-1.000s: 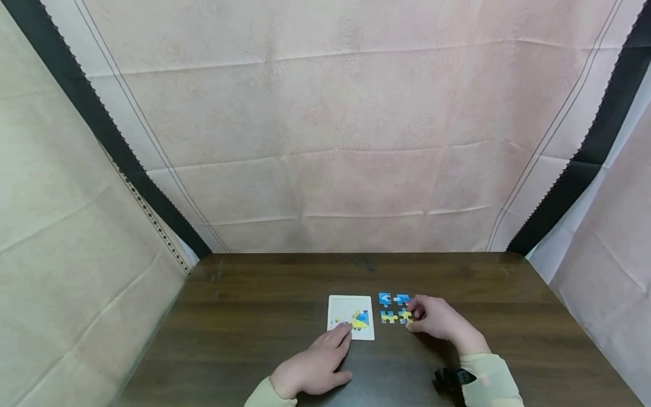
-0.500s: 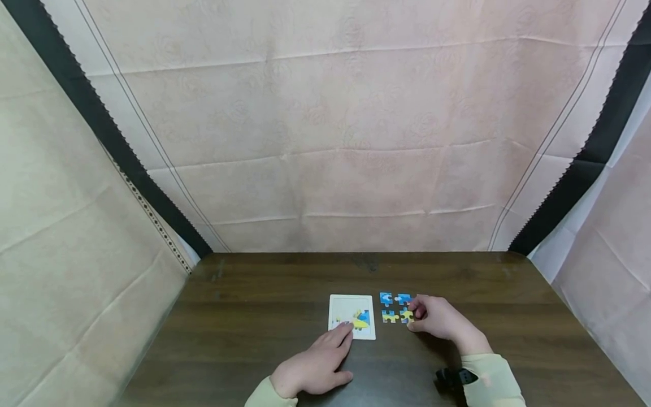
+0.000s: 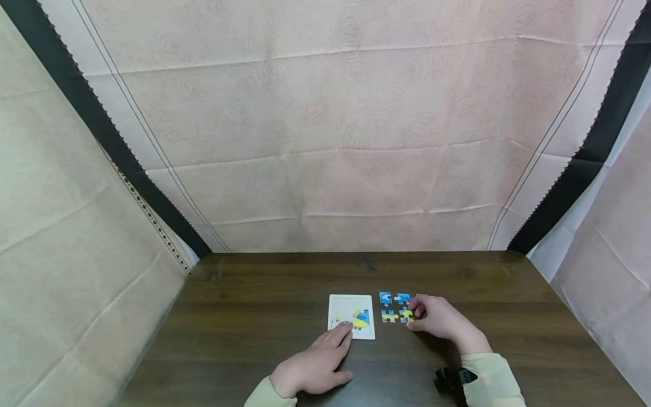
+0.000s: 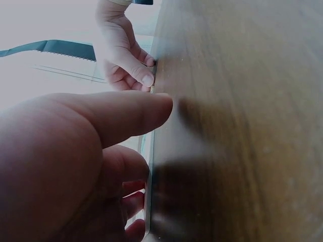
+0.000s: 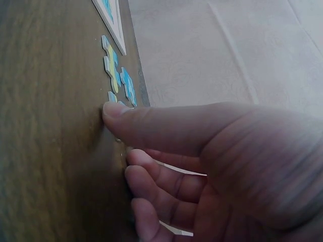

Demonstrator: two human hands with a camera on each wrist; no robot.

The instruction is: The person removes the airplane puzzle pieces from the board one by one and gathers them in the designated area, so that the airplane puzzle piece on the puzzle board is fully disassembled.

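My left hand (image 3: 317,362) rests with extended fingers on the lower part of a white-framed jigsaw puzzle board (image 3: 338,305), its thumb apart from the board on the table. A yellow and blue picture shows at the board's lower right; the fingers hide part of it. Right of the board, several loose jigsaw pieces lie flat in two rows. My right hand (image 3: 439,319) pinches the lower right piece (image 3: 406,315), yellow and blue, between thumb and fingers. In the right wrist view the thumb (image 5: 151,126) covers most of that piece, beside a yellow and blue piece (image 5: 111,65).
A blue piece (image 3: 385,298) and another blue piece (image 3: 403,298) make up the far row. The dark wooden table (image 3: 244,328) reaches back to a pale cloth wall (image 3: 325,141), with cloth at both sides. A black device (image 3: 455,377) is strapped on the right wrist.
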